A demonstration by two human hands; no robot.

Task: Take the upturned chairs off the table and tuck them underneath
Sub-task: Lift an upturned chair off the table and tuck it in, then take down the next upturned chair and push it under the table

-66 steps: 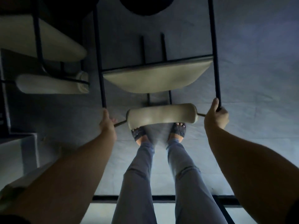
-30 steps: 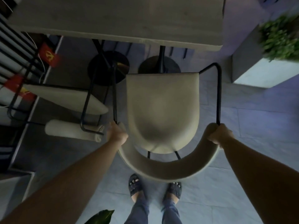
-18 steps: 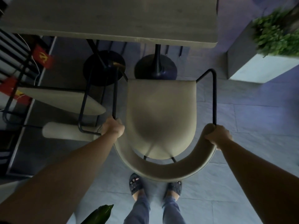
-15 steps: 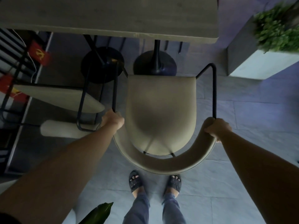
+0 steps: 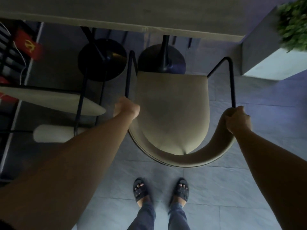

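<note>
A beige chair with a black metal frame stands upright on the tiled floor, its front facing the grey table. My left hand grips the left end of its curved backrest where the black arm rail meets it. My right hand grips the right end of the backrest. The seat's front edge lies just short of the table's near edge, beside the table's round black base. A second beige chair sits at the left, partly under the table.
A second round black base stands left of the first. A white planter with green leaves is at the right. Red flags and a dark rack are at the far left. My feet in dark sandals stand behind the chair.
The chair went from upturned in my hands to upright on the floor, then slid forward toward the table. My feet now stand farther behind it. Both hands kept their grip.
</note>
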